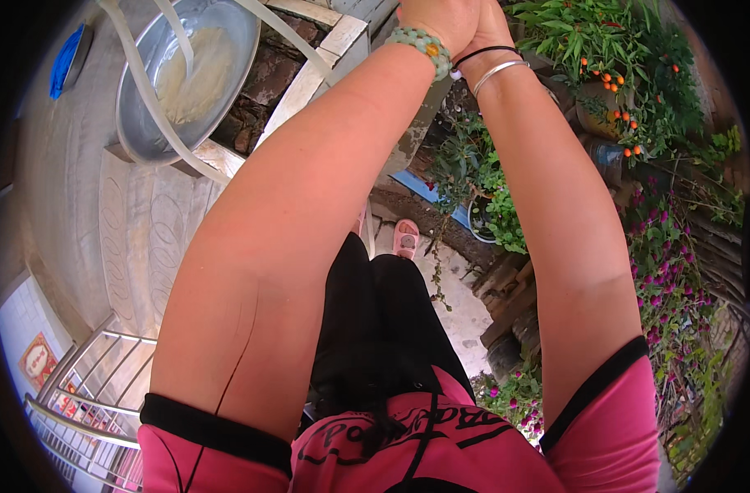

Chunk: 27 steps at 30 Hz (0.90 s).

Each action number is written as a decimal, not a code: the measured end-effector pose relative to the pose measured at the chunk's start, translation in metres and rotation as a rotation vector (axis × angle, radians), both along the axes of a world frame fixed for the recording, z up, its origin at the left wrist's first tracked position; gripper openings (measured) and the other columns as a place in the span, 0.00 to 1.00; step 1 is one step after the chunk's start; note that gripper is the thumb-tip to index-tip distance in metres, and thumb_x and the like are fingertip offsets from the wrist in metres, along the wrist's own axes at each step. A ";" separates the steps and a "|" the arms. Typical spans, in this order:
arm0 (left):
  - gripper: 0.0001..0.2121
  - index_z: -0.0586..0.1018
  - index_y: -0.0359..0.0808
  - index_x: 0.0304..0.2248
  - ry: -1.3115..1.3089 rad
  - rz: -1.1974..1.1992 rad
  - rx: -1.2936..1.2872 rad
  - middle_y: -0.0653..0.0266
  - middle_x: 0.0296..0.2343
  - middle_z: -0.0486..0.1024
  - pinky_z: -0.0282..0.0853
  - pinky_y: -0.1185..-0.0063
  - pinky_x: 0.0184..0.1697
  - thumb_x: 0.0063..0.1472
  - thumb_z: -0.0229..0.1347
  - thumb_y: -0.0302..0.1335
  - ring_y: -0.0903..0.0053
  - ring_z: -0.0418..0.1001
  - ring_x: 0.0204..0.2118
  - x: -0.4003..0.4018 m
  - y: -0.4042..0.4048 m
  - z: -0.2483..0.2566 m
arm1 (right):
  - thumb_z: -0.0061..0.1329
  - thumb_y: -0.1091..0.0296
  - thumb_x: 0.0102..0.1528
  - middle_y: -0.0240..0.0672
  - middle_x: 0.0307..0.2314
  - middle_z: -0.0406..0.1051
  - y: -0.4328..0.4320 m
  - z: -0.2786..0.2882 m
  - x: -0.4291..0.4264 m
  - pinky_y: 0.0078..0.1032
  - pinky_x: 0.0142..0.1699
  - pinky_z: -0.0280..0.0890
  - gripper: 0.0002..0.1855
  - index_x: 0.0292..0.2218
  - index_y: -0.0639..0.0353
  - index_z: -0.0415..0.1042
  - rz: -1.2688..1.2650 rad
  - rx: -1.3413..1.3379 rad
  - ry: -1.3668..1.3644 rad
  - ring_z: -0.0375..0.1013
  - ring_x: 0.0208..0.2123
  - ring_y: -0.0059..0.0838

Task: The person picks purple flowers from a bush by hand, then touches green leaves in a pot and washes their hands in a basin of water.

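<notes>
Both arms reach forward to the top edge of the head view, where the hands meet and are partly cut off. My left hand [439, 21] wears a green bead bracelet with an amber bead. Against it rests my right hand [489, 28], with a black cord and a silver bangle at the wrist. The fingers are mostly out of view, so what they hold, if anything, cannot be seen. To the left, a large metal basin [125, 111] contains pale, cloudy material, with a pale hose [143, 83] passing across it.
Tiled edging [294, 92] borders dark stones beside the basin. A blue object [66, 61] lies at the far left above a metal railing [91, 400]. Potted plants with orange fruits [609, 80] and purple flowers [664, 259] stand at the right. Pink sandals are on the paving [455, 308].
</notes>
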<state>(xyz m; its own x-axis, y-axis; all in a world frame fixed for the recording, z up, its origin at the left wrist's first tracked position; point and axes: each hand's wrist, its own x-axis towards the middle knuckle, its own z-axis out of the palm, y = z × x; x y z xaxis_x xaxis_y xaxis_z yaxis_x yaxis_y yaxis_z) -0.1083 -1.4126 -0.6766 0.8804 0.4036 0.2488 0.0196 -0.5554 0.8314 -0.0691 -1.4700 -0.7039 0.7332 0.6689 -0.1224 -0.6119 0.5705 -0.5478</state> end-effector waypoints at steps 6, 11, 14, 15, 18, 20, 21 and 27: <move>0.17 0.68 0.31 0.40 0.001 -0.173 0.240 0.50 0.37 0.70 0.63 0.71 0.44 0.56 0.49 0.36 0.61 0.68 0.41 -0.092 0.039 -0.021 | 0.36 0.45 0.55 0.38 0.49 0.56 -0.024 -0.019 -0.041 0.35 0.54 0.51 0.30 0.49 0.60 0.56 0.182 -0.369 0.071 0.54 0.51 0.37; 0.22 0.66 0.36 0.49 0.210 -0.109 0.050 0.57 0.48 0.64 0.54 0.78 0.53 0.58 0.48 0.39 0.69 0.61 0.50 -0.196 0.055 -0.034 | 0.44 0.45 0.52 0.40 0.50 0.59 -0.037 -0.005 -0.093 0.37 0.56 0.51 0.35 0.54 0.56 0.55 0.201 -0.787 -0.249 0.59 0.51 0.38; 0.18 0.69 0.39 0.48 0.344 -0.071 -0.142 0.60 0.47 0.65 0.57 0.79 0.51 0.59 0.48 0.36 0.73 0.63 0.49 -0.257 0.067 -0.032 | 0.44 0.47 0.53 0.37 0.56 0.48 -0.048 -0.006 -0.108 0.42 0.58 0.44 0.35 0.55 0.56 0.53 0.342 -0.736 -0.238 0.47 0.57 0.43; 0.17 0.70 0.39 0.47 0.357 -0.033 -0.127 0.62 0.46 0.66 0.57 0.80 0.50 0.60 0.47 0.34 0.75 0.64 0.47 -0.279 0.072 -0.034 | 0.44 0.48 0.53 0.36 0.55 0.50 -0.050 -0.005 -0.115 0.41 0.58 0.45 0.34 0.55 0.56 0.54 0.354 -0.764 -0.242 0.48 0.57 0.41; 0.16 0.70 0.39 0.47 0.344 0.089 -0.261 0.64 0.44 0.68 0.57 0.81 0.50 0.60 0.48 0.33 0.78 0.64 0.46 -0.341 0.084 -0.049 | 0.43 0.49 0.54 0.37 0.55 0.51 -0.051 0.000 -0.135 0.41 0.58 0.46 0.32 0.54 0.57 0.55 0.466 -0.832 -0.294 0.50 0.56 0.38; 0.17 0.70 0.38 0.47 0.393 0.179 -0.453 0.66 0.44 0.69 0.57 0.81 0.50 0.60 0.48 0.32 0.79 0.64 0.46 -0.380 0.088 -0.051 | 0.43 0.49 0.54 0.37 0.55 0.51 -0.045 -0.004 -0.149 0.40 0.58 0.46 0.32 0.54 0.58 0.55 0.510 -0.822 -0.315 0.50 0.56 0.38; 0.17 0.70 0.38 0.47 0.375 0.196 -0.457 0.66 0.44 0.69 0.57 0.81 0.50 0.60 0.48 0.32 0.79 0.64 0.46 -0.400 0.089 -0.052 | 0.43 0.50 0.54 0.37 0.55 0.51 -0.037 -0.003 -0.163 0.40 0.58 0.46 0.31 0.54 0.58 0.55 0.533 -0.823 -0.320 0.50 0.56 0.38; 0.19 0.65 0.35 0.50 0.014 0.284 -0.630 0.62 0.48 0.65 0.55 0.81 0.53 0.60 0.47 0.30 0.79 0.61 0.50 -0.553 0.105 -0.066 | 0.45 0.51 0.53 0.35 0.51 0.57 0.073 -0.002 -0.333 0.36 0.56 0.48 0.28 0.51 0.57 0.61 0.791 -0.672 -0.549 0.54 0.54 0.36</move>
